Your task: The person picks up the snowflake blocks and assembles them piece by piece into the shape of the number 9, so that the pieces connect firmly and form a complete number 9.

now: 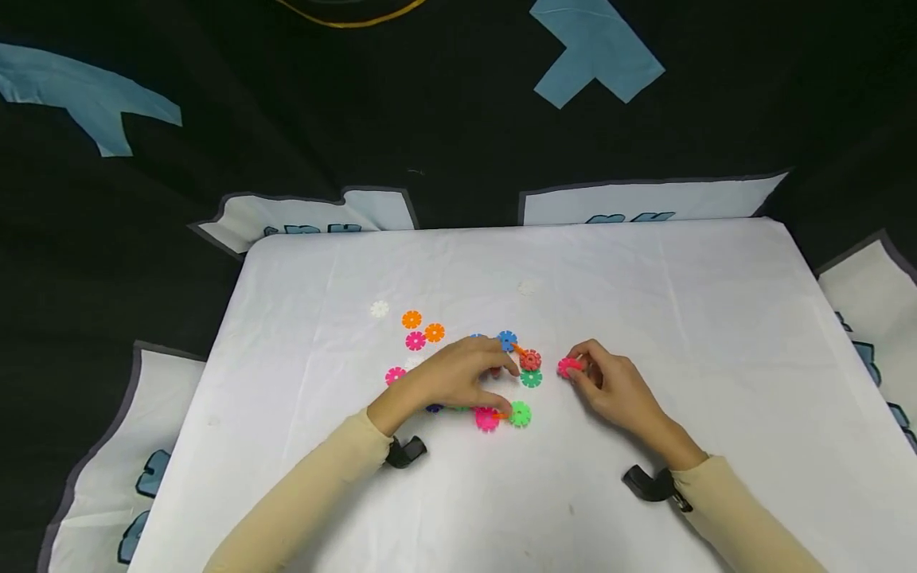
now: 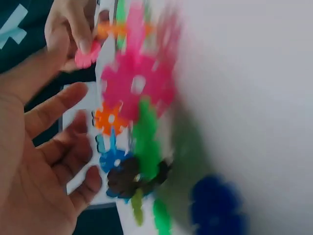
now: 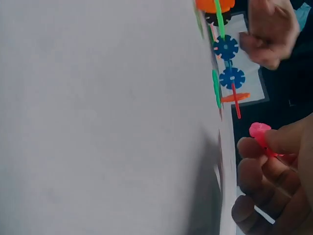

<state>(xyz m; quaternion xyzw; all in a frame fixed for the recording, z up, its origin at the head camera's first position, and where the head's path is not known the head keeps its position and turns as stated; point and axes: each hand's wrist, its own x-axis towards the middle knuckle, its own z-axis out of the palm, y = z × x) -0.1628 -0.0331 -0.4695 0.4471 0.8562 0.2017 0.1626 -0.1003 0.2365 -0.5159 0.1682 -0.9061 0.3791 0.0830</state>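
Note:
My right hand [image 1: 609, 386] pinches a pink notched plastic disc [image 1: 569, 367] between thumb and fingertips, to the right of the other discs. In the right wrist view the pink piece [image 3: 260, 131] sticks out past the thumb. My left hand [image 1: 462, 372] hovers over a ring of joined discs, its fingers spread and loosely bent, with nothing between them. Around it are a light green disc [image 1: 520, 414], a magenta disc [image 1: 487, 419], a red disc [image 1: 530, 360], a teal green disc [image 1: 531, 377] and a blue disc [image 1: 507, 341]. Part of the ring is hidden under this hand.
Loose discs lie left of and behind the left hand: an orange disc [image 1: 411, 319], another orange disc [image 1: 434, 333], a pink disc [image 1: 415, 341] and a white disc [image 1: 379, 309]. A pale disc [image 1: 528, 287] lies farther back on the white tabletop [image 1: 716, 318]. Black cloth hangs behind.

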